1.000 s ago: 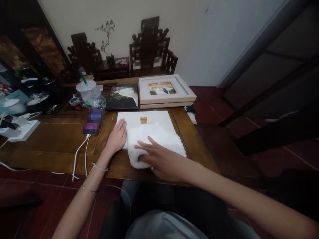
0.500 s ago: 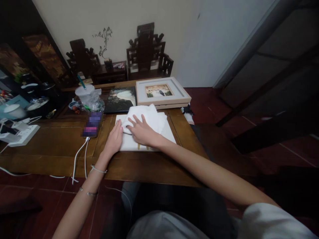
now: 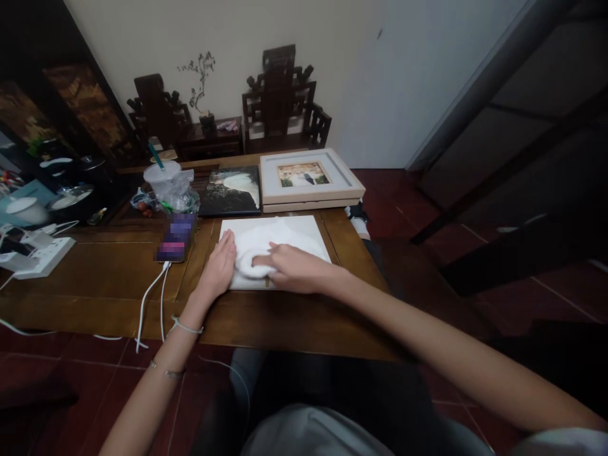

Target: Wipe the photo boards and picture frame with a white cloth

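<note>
A white square panel (image 3: 304,235) lies flat on the wooden table (image 3: 109,272) in front of me. My left hand (image 3: 219,269) rests flat on the panel's left edge, fingers stretched out. My right hand (image 3: 291,269) presses a bunched white cloth (image 3: 254,250) onto the panel's near left part, fingers curled over the cloth.
Behind the panel lie a framed photo (image 3: 308,178) on a second frame and a dark photo print (image 3: 231,190). A phone (image 3: 177,236) with white cables, a lidded cup with straw (image 3: 161,175), a plastic bag and a power strip (image 3: 33,253) sit to the left. Dark wooden chairs stand by the wall.
My right hand swept the cloth from the near edge up to the panel's far side, then back down to its near left part. The cloth is more bunched. The left hand stayed put.
</note>
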`<state>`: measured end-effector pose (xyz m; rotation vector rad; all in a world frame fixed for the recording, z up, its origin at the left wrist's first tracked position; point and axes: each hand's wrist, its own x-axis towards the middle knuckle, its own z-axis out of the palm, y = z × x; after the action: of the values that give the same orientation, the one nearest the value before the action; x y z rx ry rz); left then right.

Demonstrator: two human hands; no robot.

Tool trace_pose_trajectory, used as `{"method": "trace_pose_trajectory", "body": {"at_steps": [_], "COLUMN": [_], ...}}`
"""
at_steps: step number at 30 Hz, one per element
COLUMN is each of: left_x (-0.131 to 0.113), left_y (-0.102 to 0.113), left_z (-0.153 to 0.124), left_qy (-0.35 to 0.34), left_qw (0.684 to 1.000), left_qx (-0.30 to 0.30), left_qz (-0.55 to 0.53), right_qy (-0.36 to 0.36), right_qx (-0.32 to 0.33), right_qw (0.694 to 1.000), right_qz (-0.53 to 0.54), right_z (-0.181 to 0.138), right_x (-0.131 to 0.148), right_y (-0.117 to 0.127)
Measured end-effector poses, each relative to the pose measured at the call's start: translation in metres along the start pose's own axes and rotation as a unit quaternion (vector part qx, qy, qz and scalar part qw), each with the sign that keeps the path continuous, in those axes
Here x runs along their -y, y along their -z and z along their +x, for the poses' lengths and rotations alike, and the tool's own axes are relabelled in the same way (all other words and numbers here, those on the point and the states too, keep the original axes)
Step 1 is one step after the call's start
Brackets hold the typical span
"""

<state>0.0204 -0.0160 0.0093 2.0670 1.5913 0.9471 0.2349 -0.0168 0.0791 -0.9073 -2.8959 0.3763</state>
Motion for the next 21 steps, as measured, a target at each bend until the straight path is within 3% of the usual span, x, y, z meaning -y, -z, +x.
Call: {"method": "trace_pose_trajectory", "body": {"at_steps": [3,6,13,17,21], "left_x": [0.001,0.002,0.010,0.013,0.012], "left_y": [-0.002,-0.002,-0.001,-0.002,-0.003], "left_z": [0.001,0.001,0.000,-0.001,0.000], "left_qy": [0.005,-0.010,-0.042,-0.045,-0.043], "left_qw": [0.999,0.997,0.994,0.994,0.994], "left_qx": [0.022,0.023,0.025,0.021,0.023], "left_qz": [0.040,0.069,0.098,0.096,0.101], "right_qy": [-0.063,-0.073,-0.086,-0.140,-0.207], "right_qx": [-0.043,-0.068,-0.062,-0.048,-0.047], "right_qw": [0.997,0.993,0.992,0.987,0.975], "right_qz": [0.024,0.056,0.065,0.065,0.067], "right_z": [0.020,0.051,0.110,0.102,0.067], "right_x": [-0.018,-0.027,-0.024,-0.042,-0.067], "right_y": [0.006,0.010,0.029,0.037,0.045]}}
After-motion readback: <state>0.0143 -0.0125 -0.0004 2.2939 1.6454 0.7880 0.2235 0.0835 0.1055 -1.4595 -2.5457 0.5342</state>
